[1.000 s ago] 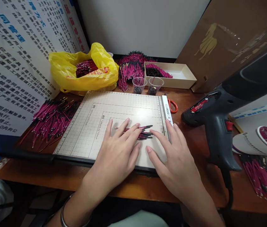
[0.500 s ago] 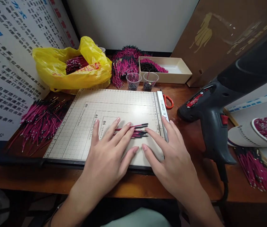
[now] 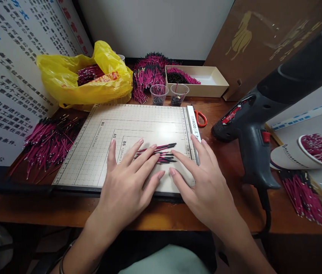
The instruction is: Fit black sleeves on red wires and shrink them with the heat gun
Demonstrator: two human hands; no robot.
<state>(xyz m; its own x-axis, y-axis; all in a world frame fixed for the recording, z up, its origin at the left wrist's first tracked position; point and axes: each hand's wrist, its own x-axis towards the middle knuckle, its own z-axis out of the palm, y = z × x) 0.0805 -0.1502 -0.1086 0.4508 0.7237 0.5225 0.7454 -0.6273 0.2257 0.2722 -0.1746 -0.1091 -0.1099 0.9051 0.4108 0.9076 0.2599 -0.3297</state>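
Observation:
Several short magenta wires with black ends (image 3: pixel 166 158) lie on the cream gridded board (image 3: pixel 92 152). My left hand (image 3: pixel 128 182) rests over their left part, its fingers spread and flat on them, hiding some. Just right of the black ends is my right hand (image 3: pixel 203 182), fingers apart, with its index fingertip at the ends of the wires and its thumb near the board's surface. Neither hand grips anything. A metal-edged rule (image 3: pixel 193 125) runs along the board's right side, beside the right fingers.
A black heat gun (image 3: pixel 254 140) stands at the right near a paper cup of wires (image 3: pixel 289 156). Red-handled scissors (image 3: pixel 200 118), two clear cups (image 3: pixel 159 95), a cardboard tray (image 3: pixel 212 89) and a yellow bag (image 3: pixel 83 93) sit behind. Wires (image 3: pixel 49 144) are heaped at left.
The wires under my left fingers have shifted slightly, with the upper ones now fanned apart. Both hands keep nearly the same pose. The whole view has moved a little.

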